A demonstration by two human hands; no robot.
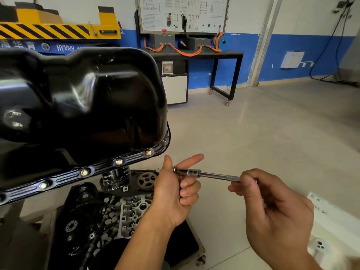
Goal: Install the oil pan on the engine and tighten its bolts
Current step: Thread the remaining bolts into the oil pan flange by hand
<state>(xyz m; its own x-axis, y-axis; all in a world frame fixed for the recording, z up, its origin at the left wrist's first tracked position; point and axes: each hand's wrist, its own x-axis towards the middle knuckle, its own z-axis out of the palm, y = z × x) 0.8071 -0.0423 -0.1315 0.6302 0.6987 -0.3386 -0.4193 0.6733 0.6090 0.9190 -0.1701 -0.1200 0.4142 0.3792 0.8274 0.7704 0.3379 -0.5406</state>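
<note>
Fingers of R hand [276,211]: curled round rear handle of socket driver [214,174], thumb on top. Driver shaft approx. level, pointing L across frame. Bolt [174,169] seated in driver tip. Tip and bolt against web between thumb and index of L hand [175,190]; thumb up, index straight, other three fingers curled toward palm. Pinch on bolt or mere contact: cannot tell.

Below hands, low tray w/ dismantled parts: cylinder head [132,213], toothed sprocket [146,179]. Black oil filter [115,179] w/ white print, upright, just under pan flange. White moulded item [335,221] at lower R; type unclear.

Oil pan [87,94]: gloss black, L half of frame, domed side toward viewer, above and L of both hands, touched by neither. Flange along lower edge w/ row of flange bolts [119,161] in place.

Grey tile floor [263,123] beyond. At rear wall, black-framed counter [233,53] on castors, carrying grey boxes and orange cables [187,52]; diagram board [183,14] above. Yellow/black striped rig [58,30] at upper L. Wall white over blue.
</note>
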